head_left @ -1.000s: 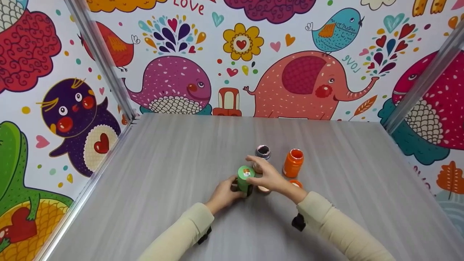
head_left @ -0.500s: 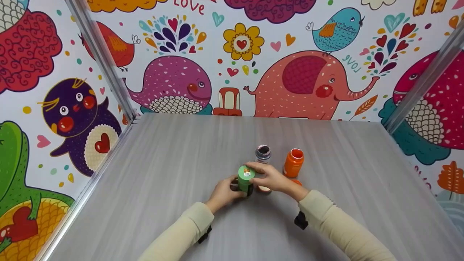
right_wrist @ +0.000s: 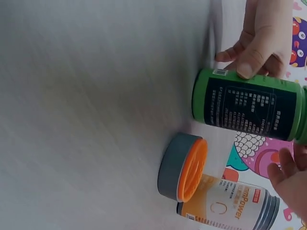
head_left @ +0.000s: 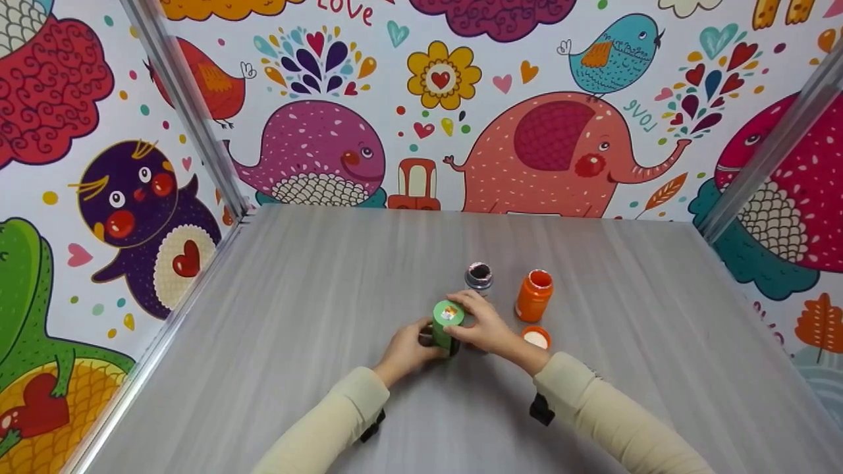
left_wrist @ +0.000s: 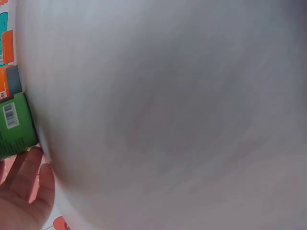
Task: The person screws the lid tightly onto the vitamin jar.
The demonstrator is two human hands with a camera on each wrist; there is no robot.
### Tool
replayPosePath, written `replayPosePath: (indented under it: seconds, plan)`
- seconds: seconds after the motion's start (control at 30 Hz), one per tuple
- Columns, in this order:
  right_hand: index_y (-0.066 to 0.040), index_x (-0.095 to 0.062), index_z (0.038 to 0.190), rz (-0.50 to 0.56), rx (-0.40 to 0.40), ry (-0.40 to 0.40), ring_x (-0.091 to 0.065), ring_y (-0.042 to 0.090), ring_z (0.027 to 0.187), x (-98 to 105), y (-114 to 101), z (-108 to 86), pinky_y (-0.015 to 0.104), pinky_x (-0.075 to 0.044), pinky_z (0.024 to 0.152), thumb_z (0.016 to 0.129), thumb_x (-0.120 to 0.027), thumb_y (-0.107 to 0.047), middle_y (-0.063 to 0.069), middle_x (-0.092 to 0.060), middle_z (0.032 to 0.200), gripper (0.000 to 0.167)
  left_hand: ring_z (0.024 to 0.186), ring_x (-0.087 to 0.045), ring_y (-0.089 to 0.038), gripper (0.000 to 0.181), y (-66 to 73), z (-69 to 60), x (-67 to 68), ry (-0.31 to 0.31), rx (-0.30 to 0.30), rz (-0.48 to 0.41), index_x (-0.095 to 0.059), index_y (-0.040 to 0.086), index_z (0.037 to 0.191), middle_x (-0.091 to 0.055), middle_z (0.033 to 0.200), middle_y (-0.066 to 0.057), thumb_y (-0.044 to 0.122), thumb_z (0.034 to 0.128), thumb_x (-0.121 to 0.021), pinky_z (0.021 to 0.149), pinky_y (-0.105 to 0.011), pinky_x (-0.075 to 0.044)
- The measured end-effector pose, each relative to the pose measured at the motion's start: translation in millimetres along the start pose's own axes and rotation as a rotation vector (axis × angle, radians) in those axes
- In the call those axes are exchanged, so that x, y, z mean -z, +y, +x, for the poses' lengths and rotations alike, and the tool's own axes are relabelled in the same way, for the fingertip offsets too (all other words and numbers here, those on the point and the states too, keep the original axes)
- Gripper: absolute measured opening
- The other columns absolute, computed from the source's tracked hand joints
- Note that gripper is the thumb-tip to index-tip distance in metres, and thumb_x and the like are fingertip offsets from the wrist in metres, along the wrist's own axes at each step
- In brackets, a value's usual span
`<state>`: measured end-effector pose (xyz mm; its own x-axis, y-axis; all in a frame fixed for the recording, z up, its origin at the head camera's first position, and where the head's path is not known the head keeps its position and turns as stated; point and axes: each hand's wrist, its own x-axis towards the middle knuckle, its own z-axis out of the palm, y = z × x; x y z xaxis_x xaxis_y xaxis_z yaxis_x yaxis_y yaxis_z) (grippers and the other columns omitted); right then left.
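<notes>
A green bottle with a dark label and a green cap stands upright on the table, seen from above in the head view. My left hand grips its lower body, thumb on the side in the right wrist view. Around the cap curl the fingers and thumb of my right hand. Just behind that hand is a grey-necked, uncapped bottle with an orange and white label. Its open mouth shows in the head view. A grey lid with an orange inside lies beside it, hidden in the head view.
An uncapped orange bottle stands to the right on the grey table. An orange lid lies in front of it, its pale inside facing up. Cartoon-printed walls enclose the back and sides.
My right hand's fingers, spread apart a second ago, have closed on the green cap and shifted round it. More of the orange lid shows now. My left hand stays in place.
</notes>
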<state>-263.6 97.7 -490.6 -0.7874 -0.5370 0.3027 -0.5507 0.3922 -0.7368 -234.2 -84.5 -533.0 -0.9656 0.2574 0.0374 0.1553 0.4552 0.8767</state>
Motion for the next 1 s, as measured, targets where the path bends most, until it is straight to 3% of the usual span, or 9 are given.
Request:
replayPosePath:
  seconds: [0.23, 0.4, 0.7, 0.87, 1.0]
  plan:
    - [0.003, -0.057, 0.109, -0.015, -0.112, 0.144, -0.051, 0.023, 0.094, -10.1, -8.9, -2.7, 0.045, -0.045, 0.086, 0.073, -0.077, -0.022, 0.012, -0.054, 0.102, 0.049, 0.1, -0.062, -0.027, 0.057, 0.1, 0.9, -0.4, -0.004, 0.023, -0.017, -0.051, 0.003, 0.125, -0.06, 0.114, -0.016, 0.02, 0.076, -0.075, 0.083, -0.037, -0.05]
    - [0.0, -0.054, 0.106, -0.102, -0.157, 0.155, -0.048, 0.021, 0.092, -12.4, -14.9, -3.0, 0.039, -0.043, 0.081, 0.074, -0.076, -0.03, 0.008, -0.052, 0.099, 0.048, 0.099, -0.063, -0.026, 0.057, 0.0, 0.8, -0.7, -0.001, 0.038, -0.01, -0.052, 0.003, 0.125, -0.061, 0.114, -0.016, 0.019, 0.0758, -0.075, 0.083, -0.035, -0.051]
    - [0.008, -0.036, 0.132, -0.079, -0.104, -0.04, -0.041, 0.036, 0.119, 0.6, -13.5, -6.2, 0.052, -0.032, 0.1, 0.076, -0.073, -0.032, 0.024, -0.042, 0.131, 0.078, 0.099, -0.062, -0.025, 0.056, 1.7, -0.6, 0.3, -0.01, 0.046, -0.026, -0.052, 0.004, 0.125, -0.061, 0.114, -0.014, 0.019, 0.0767, -0.074, 0.083, -0.035, -0.05]
    - [0.006, -0.037, 0.134, -0.036, -0.003, -0.189, -0.043, 0.033, 0.12, 18.4, -7.0, -1.3, 0.049, -0.034, 0.1, 0.082, -0.069, -0.021, 0.021, -0.043, 0.133, 0.067, 0.098, -0.062, -0.026, 0.057, 1.4, -0.3, -0.2, -0.002, 0.012, -0.012, -0.051, 0.002, 0.125, -0.062, 0.112, -0.015, 0.019, 0.0755, -0.075, 0.084, -0.037, -0.05]
    - [0.007, -0.038, 0.134, 0.014, 0.021, -0.285, -0.042, 0.034, 0.121, 27.1, -2.2, 1.2, 0.048, -0.035, 0.1, 0.085, -0.063, -0.013, 0.022, -0.042, 0.135, 0.059, 0.097, -0.062, -0.026, 0.055, 1.7, 0.5, -1.6, 0.006, 0.011, -0.003, -0.053, 0.003, 0.123, -0.062, 0.11, -0.014, 0.017, 0.0746, -0.075, 0.084, -0.038, -0.049]
